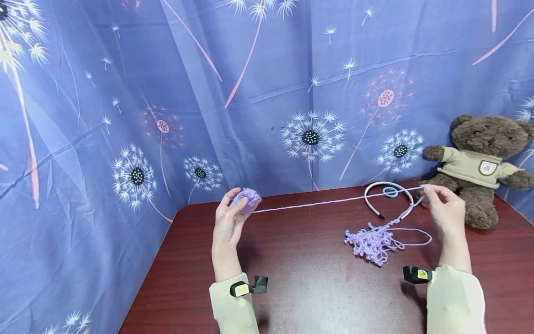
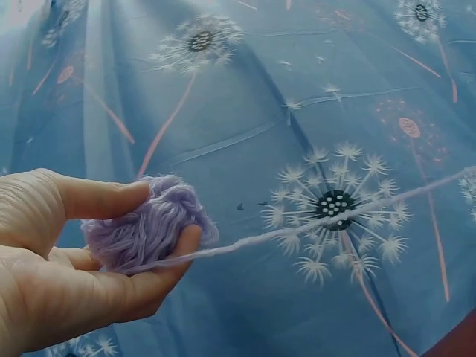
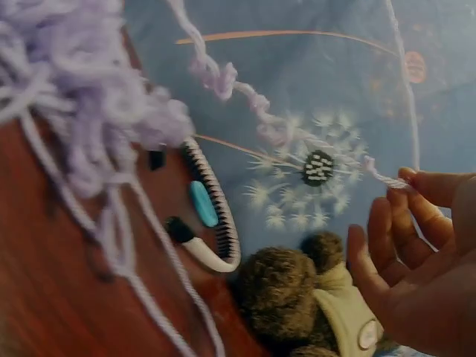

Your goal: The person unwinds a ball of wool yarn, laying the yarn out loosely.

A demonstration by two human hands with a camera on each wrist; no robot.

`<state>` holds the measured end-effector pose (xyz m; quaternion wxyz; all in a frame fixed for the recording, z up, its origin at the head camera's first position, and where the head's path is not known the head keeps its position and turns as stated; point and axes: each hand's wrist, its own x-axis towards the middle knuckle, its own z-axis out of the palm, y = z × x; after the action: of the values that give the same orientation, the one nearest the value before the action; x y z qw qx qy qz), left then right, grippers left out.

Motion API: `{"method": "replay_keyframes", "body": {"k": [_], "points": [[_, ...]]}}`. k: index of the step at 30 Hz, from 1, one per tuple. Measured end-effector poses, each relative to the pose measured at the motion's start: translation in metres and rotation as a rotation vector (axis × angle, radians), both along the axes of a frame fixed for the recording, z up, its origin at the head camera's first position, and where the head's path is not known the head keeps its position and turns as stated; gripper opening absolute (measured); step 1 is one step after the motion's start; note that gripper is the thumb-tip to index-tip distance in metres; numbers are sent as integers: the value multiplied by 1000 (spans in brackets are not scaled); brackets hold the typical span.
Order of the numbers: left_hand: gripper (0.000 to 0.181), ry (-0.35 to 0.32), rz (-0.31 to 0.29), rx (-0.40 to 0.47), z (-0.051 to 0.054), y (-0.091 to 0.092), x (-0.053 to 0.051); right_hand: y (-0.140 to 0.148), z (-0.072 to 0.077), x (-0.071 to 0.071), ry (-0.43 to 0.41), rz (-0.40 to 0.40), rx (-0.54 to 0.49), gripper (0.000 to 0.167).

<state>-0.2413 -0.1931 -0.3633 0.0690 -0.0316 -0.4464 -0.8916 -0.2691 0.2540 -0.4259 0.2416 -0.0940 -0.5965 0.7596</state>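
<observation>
My left hand (image 1: 227, 218) grips a small ball of lilac yarn (image 2: 152, 223) between thumb and fingers, raised over the table's left part. From the ball a strand of yarn (image 1: 313, 204) runs taut across to my right hand (image 1: 448, 211). There the thumb and forefinger pinch the strand, as the right wrist view also shows. Past that pinch a kinked length of yarn (image 3: 260, 111) leads down to a loose, curly heap of lilac yarn (image 1: 371, 243) on the table, left of the right hand. One loop of the heap spreads to the right.
Behind the heap lie a white headband (image 1: 367, 195) and a blue ring (image 1: 390, 192). A brown teddy bear (image 1: 486, 153) in a beige shirt sits at the back right. Blue dandelion-print cloth (image 1: 258, 153) hangs behind the dark red table (image 1: 300, 278).
</observation>
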Motion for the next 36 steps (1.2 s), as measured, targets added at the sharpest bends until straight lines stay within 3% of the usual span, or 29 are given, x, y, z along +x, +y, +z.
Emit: {"method": "replay_keyframes", "body": {"k": [2, 5, 7, 10, 12, 15, 19, 22, 24, 26, 29, 32, 36], "points": [[32, -9, -2, -31, -2, 4, 0, -1, -7, -1, -63, 45, 174, 29], [32, -32, -17, -69, -6, 12, 0, -11, -18, -2, -153, 71, 521, 18], [31, -36, -37, -92, -8, 19, 1, -25, -21, -4, -158, 63, 708, 19], [32, -31, -68, -104, -8, 31, 0, -55, -17, -7, -96, 98, 855, 29], [32, -24, -89, -112, -7, 39, -1, -81, -10, -9, -42, 157, 892, 27], [33, -20, -103, -128, -4, 48, -2, -128, -4, -9, -4, 311, 868, 25], [32, -17, -128, -152, -5, 57, -3, -187, -3, 5, 28, 599, 723, 28], [29, -8, -152, -169, -6, 62, -4, -215, 0, 19, 54, 794, 606, 29], [28, -3, -155, -176, -6, 64, -5, -224, 3, 24, 90, 861, 571, 28], [27, -6, -148, -167, -5, 65, -6, -227, 6, 27, 130, 886, 558, 25], [25, -31, -132, -146, -5, 64, -7, -225, 10, 26, 191, 858, 569, 22], [21, -48, -131, -122, -5, 63, -8, -216, 15, 23, 182, 806, 528, 24], [17, -28, -174, -102, -4, 65, -7, -201, 23, 21, 135, 765, 342, 25]]}}
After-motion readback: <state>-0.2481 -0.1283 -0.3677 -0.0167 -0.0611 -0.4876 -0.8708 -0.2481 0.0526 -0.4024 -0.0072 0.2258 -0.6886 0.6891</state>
